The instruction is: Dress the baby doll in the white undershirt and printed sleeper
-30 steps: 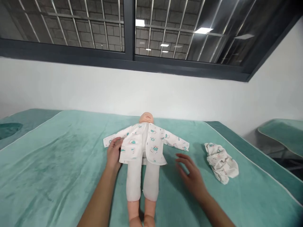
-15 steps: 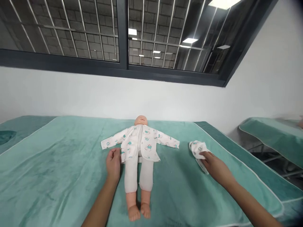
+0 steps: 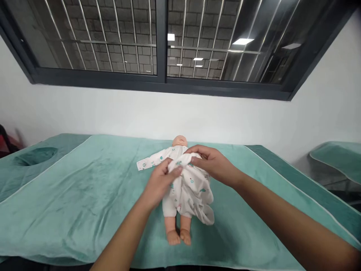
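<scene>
A baby doll (image 3: 179, 140) lies on its back, its head by the wall and its bare feet towards me. It wears a white printed jacket (image 3: 153, 160), with one sleeve spread out to the left. Above its body, both my hands pinch the upper edge of white printed baby pants (image 3: 194, 188), which hang down bunched over the doll's torso and thighs. My left hand (image 3: 162, 180) is closed on the left side of that edge, and my right hand (image 3: 211, 163) on the right side. Most of the jacket's front is hidden behind the cloth.
A green cover (image 3: 84, 195) spreads over the bed, with a dark round opening (image 3: 36, 155) at its left end. Behind stands a white wall (image 3: 141, 113) under a barred window (image 3: 160, 45). Another green-covered bed (image 3: 338, 158) is at the right.
My right hand has brought the folded pants from the right of the doll to above it, and they now hang loosely unfolded. My left hand has left the jacket's side and grips them too.
</scene>
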Demonstrator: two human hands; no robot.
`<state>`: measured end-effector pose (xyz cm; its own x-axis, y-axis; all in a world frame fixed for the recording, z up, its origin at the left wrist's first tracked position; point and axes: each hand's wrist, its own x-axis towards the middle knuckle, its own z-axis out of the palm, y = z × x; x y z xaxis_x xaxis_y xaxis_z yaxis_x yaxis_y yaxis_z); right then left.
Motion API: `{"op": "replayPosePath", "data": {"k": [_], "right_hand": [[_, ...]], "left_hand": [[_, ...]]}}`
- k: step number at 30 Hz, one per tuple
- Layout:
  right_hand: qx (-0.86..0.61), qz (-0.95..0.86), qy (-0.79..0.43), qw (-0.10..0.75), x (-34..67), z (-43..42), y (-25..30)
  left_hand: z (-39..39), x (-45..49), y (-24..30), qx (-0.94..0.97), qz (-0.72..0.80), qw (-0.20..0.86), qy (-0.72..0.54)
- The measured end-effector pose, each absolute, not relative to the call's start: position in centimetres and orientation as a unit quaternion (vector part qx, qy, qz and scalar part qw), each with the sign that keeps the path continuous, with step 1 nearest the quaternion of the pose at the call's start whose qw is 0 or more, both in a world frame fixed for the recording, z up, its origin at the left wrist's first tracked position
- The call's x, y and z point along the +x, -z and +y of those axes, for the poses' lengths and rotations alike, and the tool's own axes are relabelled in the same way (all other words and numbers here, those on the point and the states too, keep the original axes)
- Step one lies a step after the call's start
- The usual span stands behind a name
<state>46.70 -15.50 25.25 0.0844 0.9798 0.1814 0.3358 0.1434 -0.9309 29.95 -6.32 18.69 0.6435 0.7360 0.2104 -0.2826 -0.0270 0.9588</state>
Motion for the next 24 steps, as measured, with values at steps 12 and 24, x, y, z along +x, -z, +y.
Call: {"op": "replayPosePath", "data": {"k": [12, 24], "right_hand": [[-0.441, -0.588, -0.437, 0.519, 45.7, -15.0, -26.6], [-0.443, -0.643, -0.467, 0.415, 44.2, -16.2, -25.5]], "left_hand": [[-4.0, 22.8, -20.1, 0.546, 0.163, 0.784, -0.246], [-8.1, 25.9, -23.2, 0.634, 0.229, 0.619, -0.403]]}}
